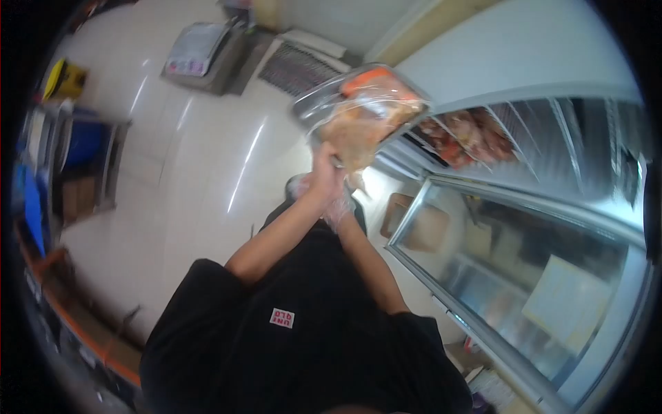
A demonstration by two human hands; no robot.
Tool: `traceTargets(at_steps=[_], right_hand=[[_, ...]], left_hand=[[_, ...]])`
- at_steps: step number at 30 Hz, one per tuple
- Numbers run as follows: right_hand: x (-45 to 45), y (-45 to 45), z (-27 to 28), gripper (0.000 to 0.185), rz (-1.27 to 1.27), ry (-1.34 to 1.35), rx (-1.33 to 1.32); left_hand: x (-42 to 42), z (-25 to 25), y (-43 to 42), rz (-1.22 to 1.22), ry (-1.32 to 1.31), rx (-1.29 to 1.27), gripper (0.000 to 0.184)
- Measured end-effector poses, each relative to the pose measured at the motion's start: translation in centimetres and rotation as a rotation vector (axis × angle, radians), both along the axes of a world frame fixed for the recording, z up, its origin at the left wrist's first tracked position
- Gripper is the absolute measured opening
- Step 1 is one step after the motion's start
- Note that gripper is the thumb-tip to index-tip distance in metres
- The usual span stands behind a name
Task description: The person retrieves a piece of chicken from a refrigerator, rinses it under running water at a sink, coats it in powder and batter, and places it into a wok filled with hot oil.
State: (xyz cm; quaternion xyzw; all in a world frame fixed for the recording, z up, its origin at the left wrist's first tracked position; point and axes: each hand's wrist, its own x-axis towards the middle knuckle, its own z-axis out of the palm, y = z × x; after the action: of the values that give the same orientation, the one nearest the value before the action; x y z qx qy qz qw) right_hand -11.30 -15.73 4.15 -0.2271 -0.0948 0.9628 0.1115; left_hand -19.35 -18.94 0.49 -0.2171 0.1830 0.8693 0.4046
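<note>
In front of me is a metal tray (308,105) with orange and tan food (376,114) in it, partly under clear plastic film. My left hand (325,169) is closed on the tray's near end. My right hand (338,208), in a clear plastic glove, is just below and behind the left one, close to the tray; its fingers are hidden. A pale flap hangs from the tray's near side, too blurred to name. Beside the tray on the right is a glass-door display fridge (510,93) with its door (427,283) swung open.
Packed pieces of raw meat (469,138) lie on a wire shelf inside the fridge. A scale (196,52) stands at the back left near a floor grate (300,69). A metal rack (114,148) is on the left, and a brown tray-like item (414,221) is behind the door.
</note>
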Motion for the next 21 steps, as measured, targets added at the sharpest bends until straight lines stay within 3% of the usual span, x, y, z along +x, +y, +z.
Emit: traceTargets(at_steps=[3,6,7,8,9,10,12,13,14,16,18,20,21], right_hand=[[2.6,4.2,-9.7,0.048,-0.009,-0.190,-0.088],[9.2,10.8,-18.6,0.055,-0.057,-0.657,-0.048],[9.4,11.4,-19.2,0.058,0.002,-0.860,0.070],[10.7,12.0,-21.4,0.058,0.085,-0.869,0.136],[11.9,12.6,-24.5,0.055,0.203,-0.944,0.214],[12.6,13.1,-26.8,0.052,0.324,-0.996,0.302],[12.3,13.4,-33.4,0.044,0.525,-1.070,0.430],[12.2,13.3,-37.7,0.040,0.609,-1.109,0.463],[12.2,13.2,-42.1,0.037,0.696,-1.149,0.493],[11.6,12.8,-51.1,0.030,1.023,-0.890,1.236],[9.4,13.7,-61.2,0.028,0.998,-0.725,1.901],[3.5,14.2,-67.6,0.033,1.083,-1.131,1.845],[3.4,15.6,-74.2,0.034,0.875,-1.139,2.054]], left_hand=[[-1.8,-1.4,-1.1,0.049,0.119,-0.133,0.017],[-1.6,0.3,-3.1,0.076,0.115,-0.219,0.028],[0.2,-5.7,-5.5,0.048,0.023,-0.164,0.037],[0.4,-4.9,-6.8,0.143,-0.030,-0.290,0.039],[3.3,-11.1,-10.7,0.171,0.081,-0.230,0.034],[2.4,-8.9,-11.8,0.174,-0.089,-0.410,0.038],[8.9,-22.0,-20.1,0.324,-0.127,-0.358,0.043],[7.1,-21.1,-21.5,0.373,-0.059,-0.506,0.046],[7.4,-23.8,-23.9,0.427,0.003,-0.517,0.048],[7.9,-29.2,-28.6,0.511,0.113,-0.574,0.050],[7.8,-34.1,-31.8,0.534,0.167,-0.712,0.049],[8.2,-38.8,-34.0,0.540,0.198,-0.851,0.048],[8.4,-40.8,-34.7,0.531,0.199,-0.917,0.047]])
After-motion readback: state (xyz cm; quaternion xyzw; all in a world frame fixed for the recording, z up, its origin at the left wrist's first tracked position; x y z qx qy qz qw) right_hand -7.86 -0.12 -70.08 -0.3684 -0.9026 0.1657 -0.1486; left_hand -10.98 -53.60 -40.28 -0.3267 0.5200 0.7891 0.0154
